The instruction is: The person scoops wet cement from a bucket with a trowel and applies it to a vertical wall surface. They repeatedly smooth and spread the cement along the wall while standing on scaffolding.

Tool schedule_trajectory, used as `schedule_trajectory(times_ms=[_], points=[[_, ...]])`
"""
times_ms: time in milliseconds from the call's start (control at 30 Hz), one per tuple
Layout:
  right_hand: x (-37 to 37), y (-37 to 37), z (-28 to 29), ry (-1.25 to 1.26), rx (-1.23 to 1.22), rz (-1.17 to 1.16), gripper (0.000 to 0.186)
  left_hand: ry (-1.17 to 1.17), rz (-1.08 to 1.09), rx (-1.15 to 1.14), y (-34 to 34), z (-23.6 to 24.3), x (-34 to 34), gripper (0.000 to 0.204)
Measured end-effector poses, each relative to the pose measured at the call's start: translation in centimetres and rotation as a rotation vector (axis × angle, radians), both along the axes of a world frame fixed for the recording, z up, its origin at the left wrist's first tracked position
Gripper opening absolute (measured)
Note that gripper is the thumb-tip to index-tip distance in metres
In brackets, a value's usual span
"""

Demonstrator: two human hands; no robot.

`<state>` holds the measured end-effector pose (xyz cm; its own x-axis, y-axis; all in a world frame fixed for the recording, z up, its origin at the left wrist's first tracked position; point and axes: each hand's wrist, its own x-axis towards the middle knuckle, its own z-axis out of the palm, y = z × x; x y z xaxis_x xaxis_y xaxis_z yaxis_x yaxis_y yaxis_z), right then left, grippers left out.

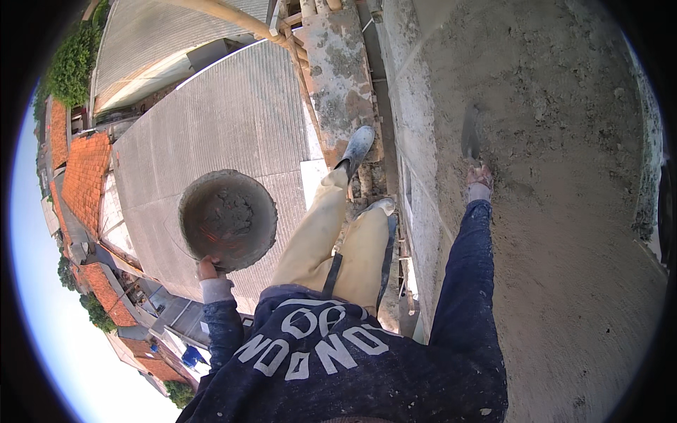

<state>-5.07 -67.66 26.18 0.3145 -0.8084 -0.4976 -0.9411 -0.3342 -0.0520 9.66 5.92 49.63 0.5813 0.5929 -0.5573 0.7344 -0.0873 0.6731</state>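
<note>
My left hand (pixel 207 268) is closed on the near rim of a round bucket (pixel 262 247), held out to the left above the roofs. Wet grey mortar (pixel 229 210) lies inside it. To the right, my right hand (pixel 480 174) grips a trowel, its narrow grey blade (pixel 471 134) pointing away from me along the wall. The blade is against or very close to the rough mortar-coated wall (pixel 550 211); I cannot tell whether they touch. The handle is mostly hidden by my fingers.
My feet stand on narrow, mortar-stained scaffold planks (pixel 338 84) beside the wall. Wooden poles (pixel 226 13) cross at the far end. Left of the planks, a corrugated roof (pixel 211 120) lies below, with orange tiled roofs (pixel 86 180) and trees (pixel 72 67) beyond.
</note>
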Motion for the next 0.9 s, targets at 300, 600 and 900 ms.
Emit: schedule_trajectory(times_ms=[300, 600, 900], points=[[-1.5, 1.9, 8.2, -0.198, -0.056, -0.095, 0.051, 0.065, -0.099, 0.083, -2.8, 2.1, 0.4, 0.027], [-5.2, 4.8, 8.2, -0.013, -0.262, -0.028, 0.049, 0.023, 0.114, -0.07, -8.2, 1.1, 0.8, 0.015], [0.9, 13.8, 17.1, -0.138, -0.019, 0.417, 0.044, 0.214, 0.099, -0.013, -5.9, -3.0, 0.1, 0.017]])
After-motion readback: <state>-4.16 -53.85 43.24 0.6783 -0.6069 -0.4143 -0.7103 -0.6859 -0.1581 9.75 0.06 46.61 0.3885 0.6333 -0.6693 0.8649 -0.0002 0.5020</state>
